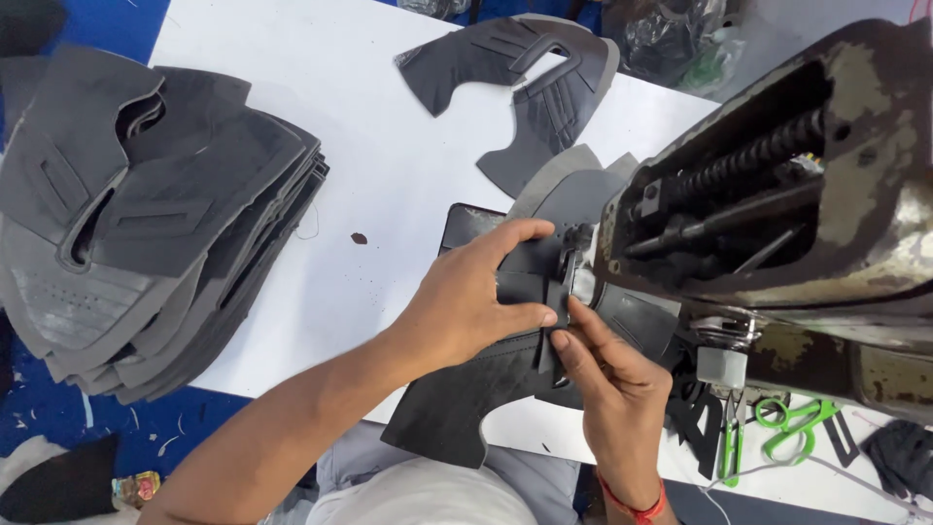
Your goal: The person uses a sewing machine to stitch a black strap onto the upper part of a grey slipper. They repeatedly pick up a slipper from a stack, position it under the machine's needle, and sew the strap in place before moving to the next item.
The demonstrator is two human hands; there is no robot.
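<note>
Head view: left hand (466,306) pressing dark shoe upper piece (457,403) flat under sewing machine (777,185) needle, right hand (607,374) pinching its edge. Aligning step; next likely needs steady feed.

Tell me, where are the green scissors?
The green-handled scissors lie on the white table at the lower right of the head view, under the sewing machine, right of the right hand.

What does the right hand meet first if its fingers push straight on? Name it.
The right hand points up and left, its fingers already at the dark shoe-upper piece. Straight on, it would meet the left hand's thumb first, though depth is unclear.
</note>
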